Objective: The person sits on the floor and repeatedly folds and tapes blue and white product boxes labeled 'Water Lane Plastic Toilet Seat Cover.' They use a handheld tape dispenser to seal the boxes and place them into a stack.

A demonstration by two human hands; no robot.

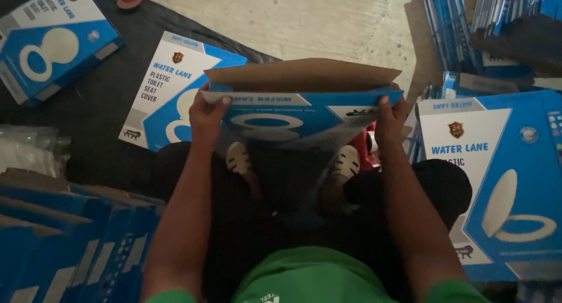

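I hold a flat blue and white cardboard box (295,118) upright in front of me, its brown top flap (301,74) raised. My left hand (208,115) grips the box's upper left corner, thumb on the rim. My right hand (391,121) grips the upper right corner the same way. The box's lower part rests between my legs, near my two sandalled feet (239,159).
A similar flat box (170,86) lies on the dark mat behind the held one. Another lies at the far left (52,39) and a large one at the right (497,174). Folded blue cartons are stacked at lower left (64,238) and upper right (468,22). Clear plastic bags (26,148) lie at left.
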